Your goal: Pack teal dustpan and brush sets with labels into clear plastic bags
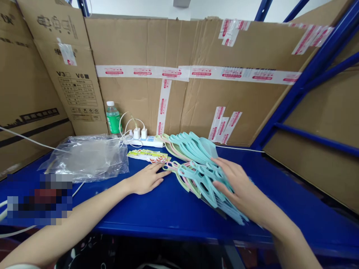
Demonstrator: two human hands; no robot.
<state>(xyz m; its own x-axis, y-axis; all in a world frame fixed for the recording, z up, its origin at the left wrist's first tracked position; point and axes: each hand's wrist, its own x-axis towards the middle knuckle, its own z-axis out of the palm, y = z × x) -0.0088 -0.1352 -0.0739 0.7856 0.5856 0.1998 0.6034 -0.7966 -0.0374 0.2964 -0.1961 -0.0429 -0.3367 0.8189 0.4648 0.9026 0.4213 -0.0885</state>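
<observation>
My left hand (148, 178) lies flat on the blue surface, fingers stretched toward the loop ends of a pile of handled plastic pieces; its fingertips are at or very near them. My right hand (238, 186) is over the right side of the pile, thumb and fingers apart, touching or just above it. The near bunch of handled plastic pieces (203, 183) is mostly light blue, with green and pink ones at its left. Behind it lies a similar fanned bunch of light blue pieces (187, 147). Their far right ends are partly hidden by my right hand and blurred.
Paper strips (147, 155) lie beyond my left hand. A clear plastic bag (92, 155) is at left. Behind stand a power strip (150, 141) with plugs and a green-labelled bottle (113, 118). Taped cardboard (134, 45) walls the back; a blue metal frame (297, 93) is right.
</observation>
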